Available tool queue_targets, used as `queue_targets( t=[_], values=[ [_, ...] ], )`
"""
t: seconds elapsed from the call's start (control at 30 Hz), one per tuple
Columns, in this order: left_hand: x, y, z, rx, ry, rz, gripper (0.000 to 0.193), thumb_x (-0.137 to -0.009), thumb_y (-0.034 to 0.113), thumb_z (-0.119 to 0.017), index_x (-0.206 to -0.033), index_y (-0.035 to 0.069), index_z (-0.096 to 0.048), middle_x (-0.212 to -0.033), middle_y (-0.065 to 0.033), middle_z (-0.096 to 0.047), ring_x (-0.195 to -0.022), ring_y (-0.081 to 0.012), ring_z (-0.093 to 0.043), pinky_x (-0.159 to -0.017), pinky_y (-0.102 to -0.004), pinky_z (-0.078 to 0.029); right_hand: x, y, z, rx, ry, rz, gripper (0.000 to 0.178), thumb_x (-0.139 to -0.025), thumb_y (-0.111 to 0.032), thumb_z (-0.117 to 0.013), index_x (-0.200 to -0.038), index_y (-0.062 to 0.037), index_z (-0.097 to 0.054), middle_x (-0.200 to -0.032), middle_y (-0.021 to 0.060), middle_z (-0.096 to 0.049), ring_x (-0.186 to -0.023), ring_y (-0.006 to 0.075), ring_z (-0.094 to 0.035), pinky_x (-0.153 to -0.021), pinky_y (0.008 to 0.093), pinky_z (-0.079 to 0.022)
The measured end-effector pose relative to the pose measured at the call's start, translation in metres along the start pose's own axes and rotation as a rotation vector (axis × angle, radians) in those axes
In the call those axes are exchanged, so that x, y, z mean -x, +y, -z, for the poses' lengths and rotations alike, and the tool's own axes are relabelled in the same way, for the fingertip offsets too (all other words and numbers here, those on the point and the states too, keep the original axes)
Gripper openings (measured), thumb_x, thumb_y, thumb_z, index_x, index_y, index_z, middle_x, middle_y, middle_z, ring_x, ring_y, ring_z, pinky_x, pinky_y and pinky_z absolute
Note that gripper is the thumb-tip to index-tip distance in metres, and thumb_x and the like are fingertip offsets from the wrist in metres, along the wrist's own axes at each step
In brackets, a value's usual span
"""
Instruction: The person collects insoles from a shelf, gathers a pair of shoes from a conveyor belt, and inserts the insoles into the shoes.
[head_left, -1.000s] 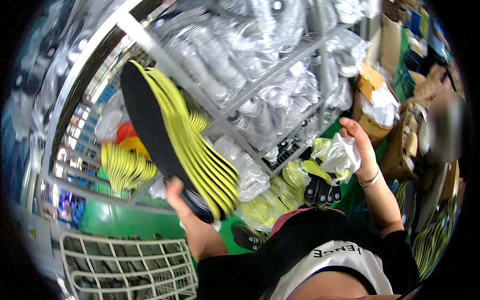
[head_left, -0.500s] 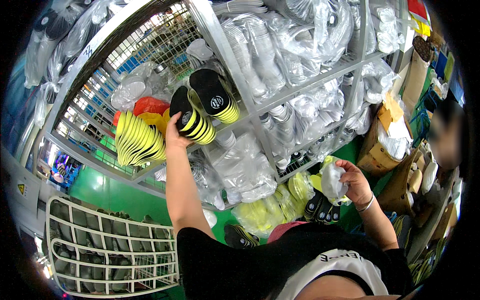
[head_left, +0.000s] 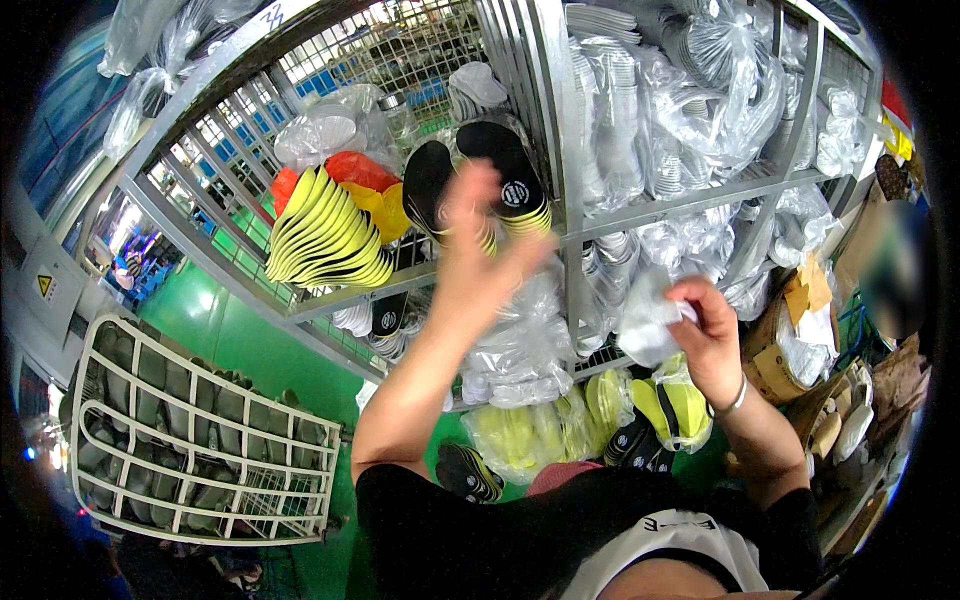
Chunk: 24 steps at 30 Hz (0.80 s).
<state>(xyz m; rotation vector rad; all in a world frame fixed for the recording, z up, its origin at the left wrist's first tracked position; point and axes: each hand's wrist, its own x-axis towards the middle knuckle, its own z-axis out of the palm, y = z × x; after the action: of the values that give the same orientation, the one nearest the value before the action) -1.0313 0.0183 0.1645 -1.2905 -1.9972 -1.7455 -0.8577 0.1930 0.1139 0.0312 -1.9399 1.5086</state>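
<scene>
My left hand (head_left: pixel 478 265) is raised in front of the metal rack, blurred, its fingers apart and nothing in it. Behind it stand two stacks of black-and-yellow insoles; the left stack (head_left: pixel 425 190) is partly hidden by the hand, while the right stack (head_left: pixel 505 180) shows its black tops. A fanned row of yellow-edged insoles (head_left: pixel 325 235) leans further left on the same shelf. Between the fingers and thumb of my right hand (head_left: pixel 708 335) is a crumpled clear plastic bag (head_left: pixel 645 325), held in front of the lower shelf.
Bagged pale insoles (head_left: pixel 690 120) fill the rack's right shelves. Yellow insoles in plastic (head_left: pixel 525 435) lie below the rack, close to my body. A white wire cart (head_left: pixel 205 430) with dark insoles stands at left. At right is a cardboard box (head_left: pixel 770 365).
My left hand has let go of the black-and-yellow insole stack and moved right, toward me. The view has shifted. My right hand still holds the plastic bag, now raised nearer the rack.
</scene>
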Motion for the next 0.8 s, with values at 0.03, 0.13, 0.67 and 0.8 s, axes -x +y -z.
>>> queue_targets(
  t=[0.03,0.13,0.67,0.8],
  values=[
    [0.013,0.021,-0.009,0.149,-0.286,0.025,0.074,-0.073,0.022,-0.063,-0.127,0.0,-0.017,-0.124,-0.0164,-0.029,-0.11,-0.0244,-0.035,-0.088,-0.0328,-0.033,-0.01,-0.007,-0.009,0.081,-0.026,0.119,0.03,-0.064,0.012,-0.046,-0.089,-0.003,-0.053,-0.088,0.0052,-0.05,-0.084,0.0163,-0.049,-0.076,0.0244,-0.037],
    [0.031,0.049,-0.019,0.173,-0.605,0.095,0.067,-0.076,0.02,-0.06,-0.127,0.001,-0.021,-0.121,-0.0141,-0.037,-0.107,-0.0203,-0.04,-0.086,-0.0308,-0.036,-0.028,-0.033,-0.041,0.104,-0.148,0.35,0.03,-0.061,0.009,-0.052,-0.088,-0.0037,-0.055,-0.091,0.009,-0.052,-0.088,0.024,-0.048,-0.08,0.0309,-0.036],
    [-0.176,-0.145,0.08,-0.519,0.799,0.898,0.081,-0.059,0.041,-0.06,-0.123,0.006,-0.024,-0.127,-0.0183,-0.013,-0.112,-0.0338,-0.027,-0.091,-0.042,-0.028,0.017,-0.16,0.052,-0.35,-0.382,0.383,0.018,-0.062,0.005,-0.061,-0.078,-0.0009,-0.055,-0.086,0.0112,-0.056,-0.078,0.0177,-0.055,-0.069,0.0291,-0.047],
    [-0.19,-0.094,0.043,-0.136,0.763,0.39,0.077,-0.066,0.032,-0.062,-0.128,0.008,-0.023,-0.13,-0.0193,-0.021,-0.118,-0.0338,-0.024,-0.094,-0.0457,-0.026,0.038,-0.17,0.067,-0.26,-0.203,0.315,0.016,-0.059,0.009,-0.066,-0.067,-0.0032,-0.058,-0.078,0.008,-0.058,-0.069,0.0127,-0.059,-0.062,0.0245,-0.053]
  ],
)
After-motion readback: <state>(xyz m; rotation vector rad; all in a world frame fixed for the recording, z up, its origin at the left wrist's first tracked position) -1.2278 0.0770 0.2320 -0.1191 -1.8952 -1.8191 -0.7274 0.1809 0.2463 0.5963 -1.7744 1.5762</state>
